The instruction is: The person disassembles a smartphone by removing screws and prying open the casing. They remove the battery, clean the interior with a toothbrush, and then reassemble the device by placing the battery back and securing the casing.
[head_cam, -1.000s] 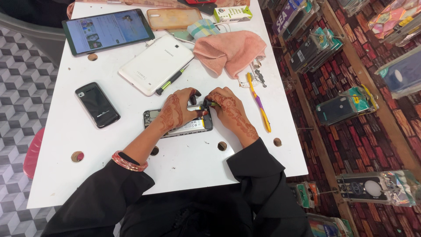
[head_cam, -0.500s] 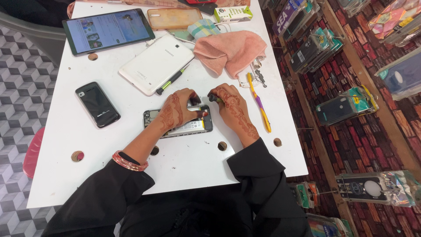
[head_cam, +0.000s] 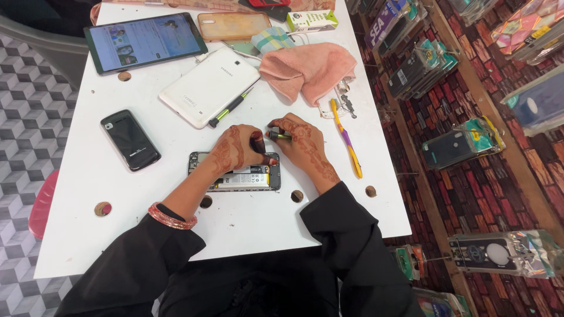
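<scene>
Head view, L to R. Black phone lies on white table. Opened phone, back cover off w/ battery showing in its shell, lies at table centre. Left hand rests on it, fingers pressing down, not closed around it. Right hand is clamped on small green-tipped tool above phone's top edge. Yellow-purple toothbrush lies just beside.

Both hands, left and right, curl together, fingertips nearly meeting.
</scene>
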